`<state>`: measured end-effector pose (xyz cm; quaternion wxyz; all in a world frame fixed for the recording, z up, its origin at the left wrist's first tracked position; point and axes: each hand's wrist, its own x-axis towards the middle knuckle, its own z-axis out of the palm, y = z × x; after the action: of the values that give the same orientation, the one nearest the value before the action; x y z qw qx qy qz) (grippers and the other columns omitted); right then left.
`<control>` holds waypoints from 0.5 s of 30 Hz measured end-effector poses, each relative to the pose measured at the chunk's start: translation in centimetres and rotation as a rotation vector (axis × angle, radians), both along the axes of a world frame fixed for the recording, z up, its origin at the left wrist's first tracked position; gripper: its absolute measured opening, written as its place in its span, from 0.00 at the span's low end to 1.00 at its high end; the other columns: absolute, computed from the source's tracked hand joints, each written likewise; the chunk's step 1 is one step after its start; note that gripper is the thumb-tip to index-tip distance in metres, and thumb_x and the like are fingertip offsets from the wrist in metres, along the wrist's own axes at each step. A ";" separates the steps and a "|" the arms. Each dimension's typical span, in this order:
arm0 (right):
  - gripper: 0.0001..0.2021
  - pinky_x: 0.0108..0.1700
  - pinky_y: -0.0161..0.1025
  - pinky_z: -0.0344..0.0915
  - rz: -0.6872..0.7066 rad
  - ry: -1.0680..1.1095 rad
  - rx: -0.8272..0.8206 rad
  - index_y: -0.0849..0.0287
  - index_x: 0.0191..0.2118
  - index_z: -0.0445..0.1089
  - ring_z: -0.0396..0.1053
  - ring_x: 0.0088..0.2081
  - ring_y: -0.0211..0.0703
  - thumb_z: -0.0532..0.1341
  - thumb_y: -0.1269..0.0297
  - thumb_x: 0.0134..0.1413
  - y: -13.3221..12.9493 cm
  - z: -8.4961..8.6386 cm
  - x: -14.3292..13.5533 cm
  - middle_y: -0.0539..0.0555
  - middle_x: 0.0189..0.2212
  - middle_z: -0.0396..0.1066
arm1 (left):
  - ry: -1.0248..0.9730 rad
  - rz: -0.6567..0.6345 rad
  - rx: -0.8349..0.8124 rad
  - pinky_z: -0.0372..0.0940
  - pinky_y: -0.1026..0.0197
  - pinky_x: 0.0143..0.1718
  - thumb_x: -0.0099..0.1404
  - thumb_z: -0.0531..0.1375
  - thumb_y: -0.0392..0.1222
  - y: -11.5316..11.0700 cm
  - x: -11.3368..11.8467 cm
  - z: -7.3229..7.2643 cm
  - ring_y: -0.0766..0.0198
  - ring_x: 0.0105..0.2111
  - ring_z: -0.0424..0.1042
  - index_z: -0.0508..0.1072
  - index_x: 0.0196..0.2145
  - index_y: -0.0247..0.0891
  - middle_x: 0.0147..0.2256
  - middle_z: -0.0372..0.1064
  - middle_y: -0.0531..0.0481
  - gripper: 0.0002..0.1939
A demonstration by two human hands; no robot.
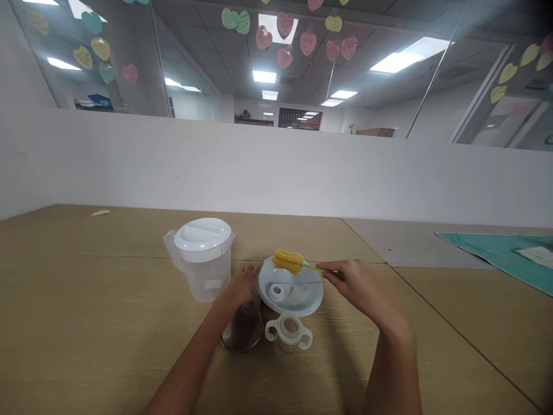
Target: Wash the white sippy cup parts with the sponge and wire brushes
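Note:
My right hand [354, 285] grips the green handle of a bottle brush [288, 261] with a yellow sponge head. The sponge is over the far rim of a white bowl [313, 297]. A small white ring-shaped part [276, 293] lies inside the bowl. At the bowl's left rim is my left hand [244, 286], its fingers curled against the edge and partly hidden. Beneath that hand stands a dark, shiny container [244, 331], mostly covered by the wrist. In front of the bowl sits a clear baby bottle [288, 334] with two white side handles and an open top.
A translucent plastic pitcher [207, 268] with a white lid stands left of the bowl. A teal cloth [488, 248] lies at the right, over the table [108, 311]. At the back left is a small pale flat piece [101, 212]. A white wall [259, 173] rises behind.

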<state>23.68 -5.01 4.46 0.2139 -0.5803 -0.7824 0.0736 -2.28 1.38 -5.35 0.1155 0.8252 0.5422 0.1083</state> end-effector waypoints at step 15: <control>0.23 0.33 0.34 0.58 -0.178 -0.042 -0.194 0.61 0.55 0.62 0.70 0.32 0.39 0.49 0.76 0.52 0.4 -0.3 1.6 0.54 0.35 0.73 | -0.071 -0.333 0.163 0.57 0.54 0.53 0.66 0.51 0.40 0.0 5.9 -2.3 0.58 0.50 0.65 0.70 0.47 0.40 0.49 0.68 0.46 0.15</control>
<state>25.28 -4.65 4.19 0.1458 -0.6669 -0.7213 0.1173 3.65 1.37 -7.62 0.0837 0.9057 0.3833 0.1606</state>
